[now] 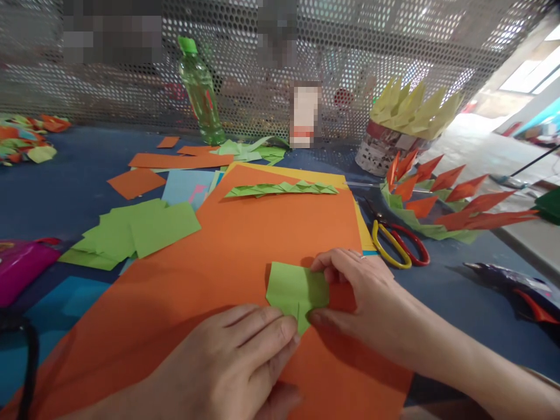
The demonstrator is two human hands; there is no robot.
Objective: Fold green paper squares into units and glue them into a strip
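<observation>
A small piece of green paper point(294, 284) with creases and folded lower corners lies on a large orange sheet point(210, 262). Along its lower left edge press the closed fingers of my left hand point(238, 350); the thumb is partly hidden below them. My right hand point(356, 289) grips the paper's right side, index finger at the upper corner and thumb at the lower edge. Farther up the orange sheet rests a folded green paper strip point(284, 188) with a zigzag edge.
Green squares point(131, 230) are piled at left, near a magenta pouch point(24, 268). Scissors point(396, 242), a spiky orange-and-green paper ring point(455, 204) and a dark tool point(516, 286) lie at right. A green bottle point(201, 96) and paper-filled tub point(394, 140) stand behind, before a perforated metal panel point(245, 70).
</observation>
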